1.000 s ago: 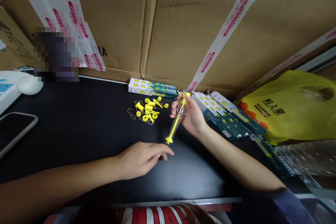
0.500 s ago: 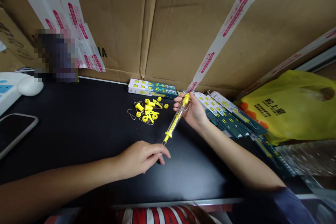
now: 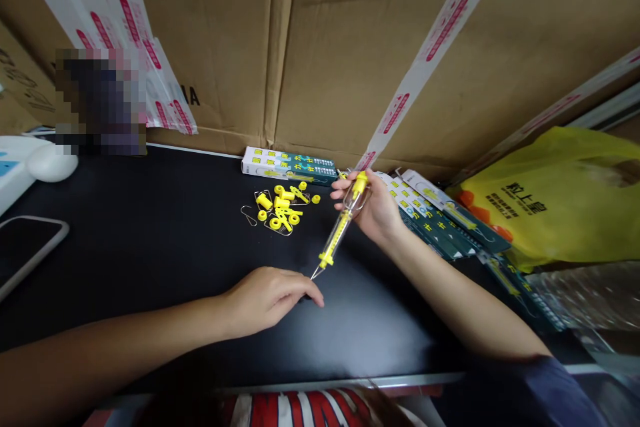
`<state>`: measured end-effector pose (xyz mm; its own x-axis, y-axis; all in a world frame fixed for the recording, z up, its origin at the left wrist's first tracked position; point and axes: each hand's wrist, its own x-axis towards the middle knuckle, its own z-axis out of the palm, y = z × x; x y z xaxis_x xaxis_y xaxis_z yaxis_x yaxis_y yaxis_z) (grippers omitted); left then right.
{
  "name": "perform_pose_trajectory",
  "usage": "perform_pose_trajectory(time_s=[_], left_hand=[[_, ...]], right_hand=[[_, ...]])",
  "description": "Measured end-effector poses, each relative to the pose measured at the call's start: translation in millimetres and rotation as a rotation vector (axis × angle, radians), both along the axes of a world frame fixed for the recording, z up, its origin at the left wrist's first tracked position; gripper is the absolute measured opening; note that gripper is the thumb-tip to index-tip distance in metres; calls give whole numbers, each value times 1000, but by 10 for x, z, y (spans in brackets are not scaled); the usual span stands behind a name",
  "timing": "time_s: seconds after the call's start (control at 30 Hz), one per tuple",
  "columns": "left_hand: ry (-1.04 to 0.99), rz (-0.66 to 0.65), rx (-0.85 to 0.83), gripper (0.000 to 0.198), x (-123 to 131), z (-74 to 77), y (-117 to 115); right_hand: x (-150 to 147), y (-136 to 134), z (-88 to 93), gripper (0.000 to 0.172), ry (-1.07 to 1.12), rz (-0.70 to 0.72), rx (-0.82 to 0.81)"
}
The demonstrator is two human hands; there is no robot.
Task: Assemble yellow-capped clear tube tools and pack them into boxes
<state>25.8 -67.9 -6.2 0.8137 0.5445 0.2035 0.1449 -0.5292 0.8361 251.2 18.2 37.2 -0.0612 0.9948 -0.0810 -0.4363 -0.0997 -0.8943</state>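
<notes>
A clear-tubed spring scale with yellow end fittings slants over the black table. My right hand is closed round its upper end, by the yellow cap and a wire loop. At the lower end, my left hand has its fingers closed on the thin metal hook; the fingertips are partly hidden. Behind the hands lies a small pile of yellow plastic parts, with wire hooks and springs among them. One loose wire hook rests at the pile's left edge.
A printed box lies against the cardboard wall. Several similar boxes are stacked to the right, near a yellow plastic bag. On the left are a phone and a white rounded device.
The lower end of the spring scale has shifted slightly right, and more of the hook's wire shows between its yellow fitting and my left hand. Both hands keep their hold.
</notes>
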Motion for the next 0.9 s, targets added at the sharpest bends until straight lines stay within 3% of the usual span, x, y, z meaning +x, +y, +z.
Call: perform_pose_trajectory(time_s=[0.2, 0.3, 0.43, 0.7, 0.9], left_hand=[[-37, 11, -69, 33, 19, 83, 13], [-49, 48, -90, 32, 22, 87, 17], [-74, -25, -129, 34, 10, 41, -7], [-137, -15, -319, 33, 15, 73, -12], [-134, -58, -315, 32, 13, 41, -21]], right_hand=[[275, 222, 64, 31, 28, -210, 7], [184, 137, 50, 28, 8, -134, -1], [9, -37, 77, 28, -21, -16, 7], [214, 130, 151, 30, 26, -210, 30], [19, -53, 89, 28, 9, -52, 8]])
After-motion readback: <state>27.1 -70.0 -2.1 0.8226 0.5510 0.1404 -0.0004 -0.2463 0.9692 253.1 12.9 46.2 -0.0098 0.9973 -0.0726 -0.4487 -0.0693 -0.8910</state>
